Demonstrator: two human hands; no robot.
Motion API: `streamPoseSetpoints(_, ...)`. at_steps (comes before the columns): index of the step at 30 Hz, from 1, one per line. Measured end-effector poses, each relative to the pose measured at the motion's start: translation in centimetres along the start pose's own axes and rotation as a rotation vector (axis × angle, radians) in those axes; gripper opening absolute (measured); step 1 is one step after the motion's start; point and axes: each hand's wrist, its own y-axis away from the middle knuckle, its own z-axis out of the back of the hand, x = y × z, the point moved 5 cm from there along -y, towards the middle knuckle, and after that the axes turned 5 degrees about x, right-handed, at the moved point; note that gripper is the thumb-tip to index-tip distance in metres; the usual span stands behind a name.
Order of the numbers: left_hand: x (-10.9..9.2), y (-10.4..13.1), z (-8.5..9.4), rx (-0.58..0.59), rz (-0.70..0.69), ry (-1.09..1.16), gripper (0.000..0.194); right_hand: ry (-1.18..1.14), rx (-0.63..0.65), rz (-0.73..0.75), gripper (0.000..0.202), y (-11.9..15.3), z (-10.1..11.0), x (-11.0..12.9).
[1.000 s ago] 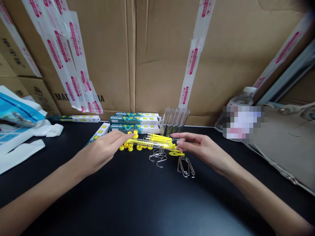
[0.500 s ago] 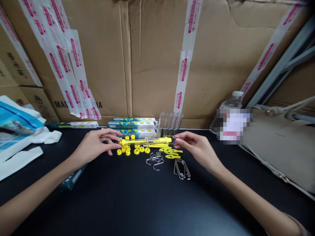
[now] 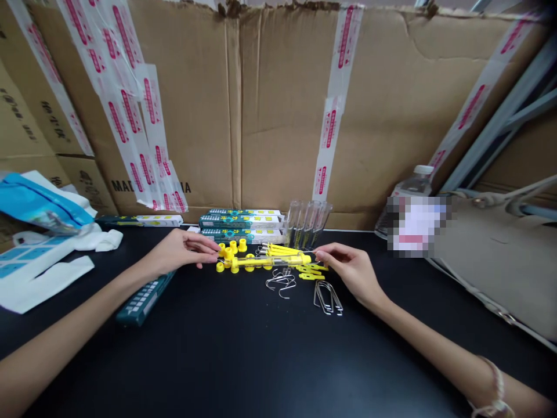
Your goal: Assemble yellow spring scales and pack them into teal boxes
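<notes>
A slim spring scale (image 3: pixel 265 262), with a clear tube and yellow ends, lies level between my two hands. My left hand (image 3: pixel 180 252) pinches the thin metal hook at its left end. At the other end, the fingertips of my right hand (image 3: pixel 348 261) are closed on the wire loop. Yellow caps (image 3: pixel 242 245) stand behind and beneath the scale. Also close by are yellow rods (image 3: pixel 282 250) and flat yellow tabs (image 3: pixel 311 276). Loose S-shaped hooks (image 3: pixel 282 284) and bent wire loops (image 3: pixel 327 298) lie on the nearer side.
Clear tubes (image 3: pixel 307 223) stand upright before a tall cardboard box (image 3: pixel 278 116). Stacked small boxes (image 3: pixel 241 220) sit beside them. A dark green box (image 3: pixel 141 302) lies under my left forearm. White and blue packaging (image 3: pixel 47 273) is at left; a bottle (image 3: pixel 415 183) and beige bag (image 3: pixel 496 255) at right.
The camera view has shifted, showing more of the cardboard box's top. Both hands keep their hold on the spring scale's ends, and it appears slightly lower in the picture.
</notes>
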Motion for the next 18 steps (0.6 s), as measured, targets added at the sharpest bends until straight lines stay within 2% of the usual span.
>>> streamPoseSetpoints(4,-0.1,-0.1,0.4,-0.02,-0.019,-0.012,0.025,-0.025,-0.029,0.008,0.033,-0.24,0.34,-0.13)
streamPoseSetpoints(9,-0.1,-0.16,0.63,-0.066,-0.046,-0.028,0.031,-0.057,-0.015,0.015,0.033,-0.36,0.08,0.07)
streamPoseSetpoints(15,0.1,-0.24,0.41,-0.037,-0.039,-0.068,0.026,-0.063,0.044,0.017,0.033,-0.36,-0.39,-0.23)
streamPoseSetpoints(18,0.27,-0.41,0.36,-0.03,-0.034,-0.075,0.029,-0.051,0.069,0.026,0.033,-0.41,-0.63,-0.51)
